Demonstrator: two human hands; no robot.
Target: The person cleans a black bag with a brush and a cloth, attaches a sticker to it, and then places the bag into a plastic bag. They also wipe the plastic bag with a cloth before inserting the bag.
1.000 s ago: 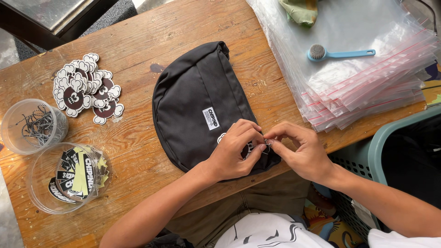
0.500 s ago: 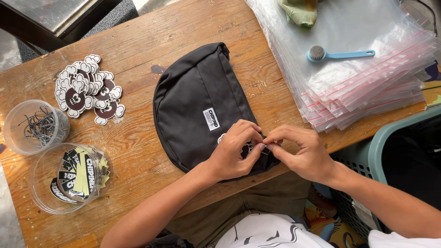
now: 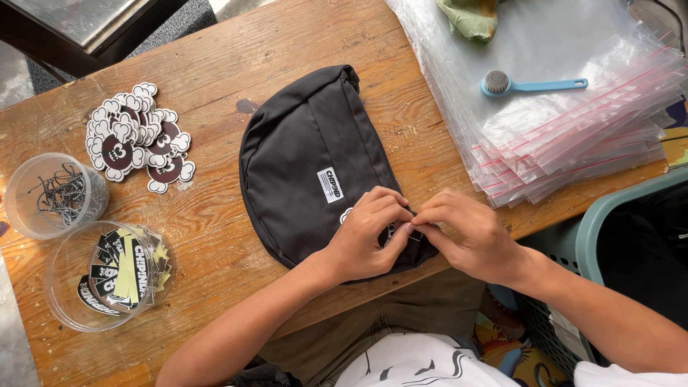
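Nothing much moves: left hand and right hand still pinch small tag at black bag edge, fingertips touching.

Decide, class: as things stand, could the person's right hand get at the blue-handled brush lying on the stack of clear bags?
Probably yes. The brush lies uncovered on top of the clear bags, on the right hand's own side, with nothing between them. But the fingers are pinched at the black bag, so they'd have to let go first.
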